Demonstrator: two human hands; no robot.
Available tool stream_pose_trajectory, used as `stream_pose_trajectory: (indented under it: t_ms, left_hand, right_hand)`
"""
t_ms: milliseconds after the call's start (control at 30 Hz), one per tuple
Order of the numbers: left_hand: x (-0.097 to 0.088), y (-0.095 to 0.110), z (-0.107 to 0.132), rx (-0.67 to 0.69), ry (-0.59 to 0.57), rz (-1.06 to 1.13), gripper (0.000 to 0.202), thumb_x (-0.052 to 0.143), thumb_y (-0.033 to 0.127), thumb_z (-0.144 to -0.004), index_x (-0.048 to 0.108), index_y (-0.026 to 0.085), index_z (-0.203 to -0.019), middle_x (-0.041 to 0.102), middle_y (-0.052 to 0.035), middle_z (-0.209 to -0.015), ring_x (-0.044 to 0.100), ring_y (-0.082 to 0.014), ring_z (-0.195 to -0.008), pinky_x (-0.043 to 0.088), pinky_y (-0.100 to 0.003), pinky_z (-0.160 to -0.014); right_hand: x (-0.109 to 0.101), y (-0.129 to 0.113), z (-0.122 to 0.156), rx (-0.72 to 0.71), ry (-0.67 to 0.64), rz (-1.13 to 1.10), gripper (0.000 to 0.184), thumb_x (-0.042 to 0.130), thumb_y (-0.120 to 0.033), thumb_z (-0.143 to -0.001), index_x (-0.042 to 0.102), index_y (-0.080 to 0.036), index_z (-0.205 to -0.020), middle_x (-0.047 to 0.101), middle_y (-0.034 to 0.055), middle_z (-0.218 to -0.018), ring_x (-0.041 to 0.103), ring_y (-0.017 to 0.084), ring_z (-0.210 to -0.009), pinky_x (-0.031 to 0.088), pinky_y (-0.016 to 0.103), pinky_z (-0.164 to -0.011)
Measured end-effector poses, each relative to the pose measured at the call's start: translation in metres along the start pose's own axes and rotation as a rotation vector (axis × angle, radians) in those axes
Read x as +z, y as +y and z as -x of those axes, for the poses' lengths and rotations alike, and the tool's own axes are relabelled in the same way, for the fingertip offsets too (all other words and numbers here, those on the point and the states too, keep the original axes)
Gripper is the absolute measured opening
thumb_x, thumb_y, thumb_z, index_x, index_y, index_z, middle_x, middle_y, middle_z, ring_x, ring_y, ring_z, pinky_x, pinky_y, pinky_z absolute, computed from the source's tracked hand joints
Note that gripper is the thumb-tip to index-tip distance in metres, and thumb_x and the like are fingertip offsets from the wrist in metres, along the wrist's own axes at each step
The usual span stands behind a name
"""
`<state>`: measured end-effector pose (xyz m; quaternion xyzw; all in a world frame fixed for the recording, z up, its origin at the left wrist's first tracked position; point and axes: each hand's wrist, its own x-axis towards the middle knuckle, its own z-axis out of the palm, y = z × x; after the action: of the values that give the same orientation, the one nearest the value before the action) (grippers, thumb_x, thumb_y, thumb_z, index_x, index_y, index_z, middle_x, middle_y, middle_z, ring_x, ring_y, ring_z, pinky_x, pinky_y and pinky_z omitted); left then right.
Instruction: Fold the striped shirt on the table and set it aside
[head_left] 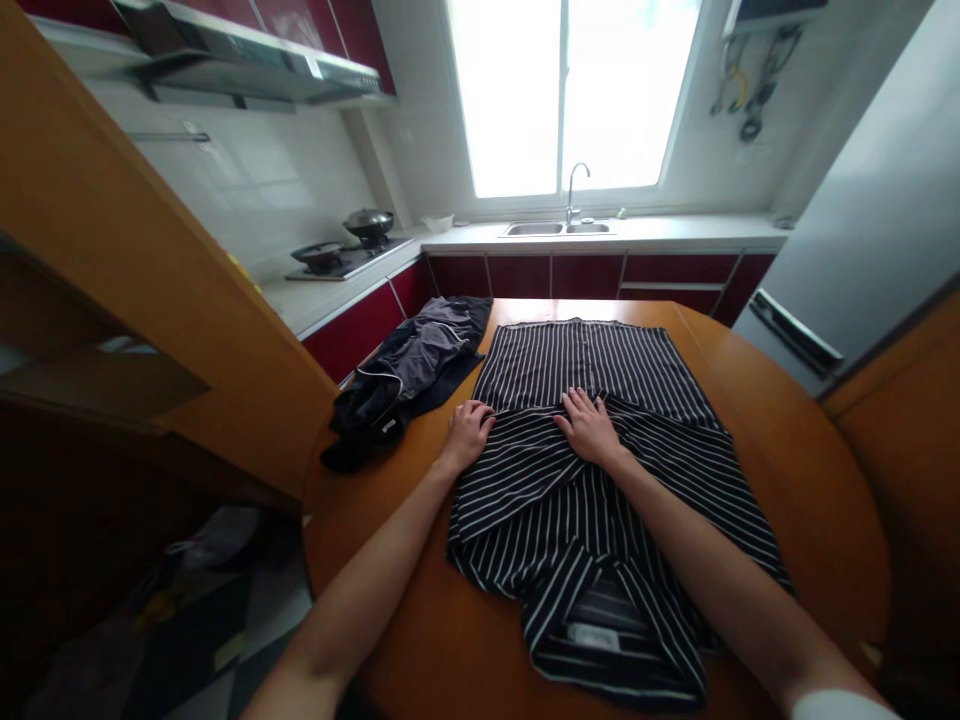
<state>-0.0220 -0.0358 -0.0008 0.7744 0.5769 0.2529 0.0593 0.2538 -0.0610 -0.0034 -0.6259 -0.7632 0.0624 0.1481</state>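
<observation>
A black shirt with thin white stripes (600, 500) lies spread on a round wooden table (810, 470), its collar nearest me. My left hand (466, 432) rests at the shirt's left edge with its fingers curled onto the fabric. My right hand (589, 425) lies flat on the middle of the shirt, fingers stretched out over a fold line.
A crumpled dark grey garment (409, 375) lies on the table's far left. Beyond are a red-fronted counter with a sink (559, 228) under a window, a stove (341, 255) at left, a wooden cabinet (150, 290) at left and a grey fridge (862, 260) at right.
</observation>
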Motion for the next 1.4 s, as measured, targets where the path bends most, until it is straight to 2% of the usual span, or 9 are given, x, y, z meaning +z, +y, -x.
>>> stream_pose_trajectory:
  t_ms: [100, 333, 467, 533, 700, 867, 1000, 1167, 1400]
  left_hand:
    - [-0.006, -0.014, -0.012, -0.049, 0.001, 0.023, 0.017, 0.06, 0.033, -0.093, 0.071, 0.022, -0.091, 0.061, -0.0087, -0.115, 0.054, -0.0273, -0.111, 0.044, -0.045, -0.101]
    - [-0.011, -0.029, -0.016, -0.119, -0.028, -0.144, 0.033, 0.052, 0.041, -0.097, 0.07, 0.021, -0.078, 0.059, -0.0114, -0.114, 0.053, -0.0316, -0.111, 0.045, -0.048, -0.095]
    - [-0.013, -0.012, -0.01, -0.109, 0.033, -0.203, 0.018, 0.056, 0.031, -0.094, 0.069, 0.02, -0.097, 0.058, -0.0153, -0.122, 0.052, -0.0349, -0.119, 0.043, -0.052, -0.102]
    - [-0.013, 0.006, -0.003, 0.028, 0.041, -0.154, 0.025, 0.054, 0.023, -0.094, 0.066, 0.019, -0.116, 0.056, -0.0156, -0.133, 0.047, -0.0332, -0.131, 0.037, -0.05, -0.111]
    - [-0.001, 0.041, 0.019, 0.365, -0.245, 0.004, 0.049, 0.042, 0.035, -0.103, 0.043, 0.023, -0.15, 0.041, -0.0093, -0.158, 0.029, -0.0254, -0.15, 0.025, -0.047, -0.122]
    - [0.009, 0.03, 0.021, 0.258, -0.294, -0.052, 0.056, 0.039, 0.044, -0.104, 0.038, 0.019, -0.154, 0.032, -0.0124, -0.162, 0.023, -0.0302, -0.152, 0.02, -0.055, -0.122]
    - [0.007, 0.02, 0.01, 0.213, -0.201, -0.073, 0.051, 0.038, 0.036, -0.104, 0.045, 0.012, -0.149, 0.044, -0.0157, -0.155, 0.035, -0.0295, -0.147, 0.027, -0.048, -0.121]
    - [0.005, 0.018, 0.001, 0.143, -0.046, -0.077, 0.041, 0.042, 0.021, -0.1, 0.056, 0.017, -0.138, 0.063, -0.012, -0.132, 0.056, -0.0264, -0.124, 0.04, -0.043, -0.111]
    - [-0.002, -0.004, -0.01, -0.066, 0.027, -0.031, 0.026, 0.054, 0.023, -0.095, 0.069, 0.024, -0.116, 0.069, -0.0082, -0.112, 0.061, -0.0275, -0.108, 0.045, -0.042, -0.096]
  right_hand:
    - [0.0, 0.0, 0.001, 0.001, 0.015, -0.006, 0.062, 0.025, -0.048, -0.105, 0.038, -0.013, -0.154, 0.03, 0.0141, -0.163, 0.018, 0.026, -0.154, 0.012, 0.051, -0.122]
    - [0.002, 0.001, 0.001, 0.056, 0.048, 0.003, 0.065, 0.026, -0.049, -0.104, 0.038, -0.009, -0.153, 0.033, 0.0171, -0.162, 0.021, 0.028, -0.152, 0.014, 0.051, -0.122]
    - [0.003, 0.001, 0.0, 0.097, 0.041, 0.013, 0.066, 0.027, -0.049, -0.104, 0.036, -0.007, -0.154, 0.032, 0.0184, -0.162, 0.021, 0.03, -0.152, 0.014, 0.051, -0.121]
    - [0.005, 0.001, 0.0, 0.101, 0.044, 0.018, 0.067, 0.028, -0.05, -0.103, 0.036, -0.007, -0.154, 0.031, 0.0183, -0.162, 0.02, 0.03, -0.152, 0.014, 0.051, -0.121]
    - [0.002, 0.0, -0.001, 0.078, 0.06, -0.083, 0.062, 0.031, -0.046, -0.103, 0.04, -0.011, -0.153, 0.032, 0.0157, -0.162, 0.021, 0.029, -0.153, 0.012, 0.054, -0.122]
    - [-0.034, 0.032, -0.017, 0.347, 0.239, -0.316, 0.051, 0.026, -0.025, -0.101, 0.058, -0.009, -0.138, 0.059, 0.0176, -0.141, 0.052, 0.025, -0.134, 0.036, 0.038, -0.113]
    - [-0.063, 0.064, -0.021, 0.414, 0.157, -0.325, 0.038, 0.043, -0.022, -0.096, 0.072, -0.01, -0.117, 0.074, 0.0149, -0.115, 0.068, 0.022, -0.106, 0.049, 0.027, -0.091]
    - [-0.061, 0.065, -0.013, 0.398, -0.068, -0.345, 0.017, 0.071, -0.028, -0.081, 0.076, -0.013, -0.077, 0.075, 0.0092, -0.076, 0.069, 0.019, -0.073, 0.049, 0.025, -0.068]
    - [-0.059, 0.053, -0.013, 0.309, -0.11, -0.372, 0.007, 0.078, -0.017, -0.071, 0.077, -0.013, -0.077, 0.075, 0.0064, -0.077, 0.069, 0.017, -0.072, 0.048, 0.022, -0.064]
